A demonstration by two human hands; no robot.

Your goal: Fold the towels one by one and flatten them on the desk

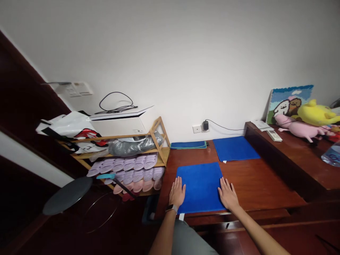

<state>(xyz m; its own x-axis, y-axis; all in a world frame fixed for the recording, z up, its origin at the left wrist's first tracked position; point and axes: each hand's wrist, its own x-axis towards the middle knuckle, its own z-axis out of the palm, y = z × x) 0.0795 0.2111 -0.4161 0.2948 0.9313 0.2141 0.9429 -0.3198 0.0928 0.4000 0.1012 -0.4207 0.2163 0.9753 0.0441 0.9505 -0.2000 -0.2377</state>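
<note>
A blue cloth [199,187] lies spread flat near the front edge of the brown wooden table [255,187], a white tag sticking out at its lower left corner. My left hand [177,193] rests flat at the cloth's left edge, fingers stretched out, a watch on the wrist. At the right edge of the cloth my right hand [227,194] lies flat too, its fingers spread. Neither hand grips anything. Farther back on the right, a second blue cloth [236,148] is laid flat. Against the wall sits a folded blue cloth with green edging [188,145].
Left of the table stands a wooden rack [162,141] with several pairs of slippers [130,163] and a white box [119,125] on top. A round stool [67,194] is at far left. Plush toys [297,129] and a remote [274,135] lie on the raised right surface.
</note>
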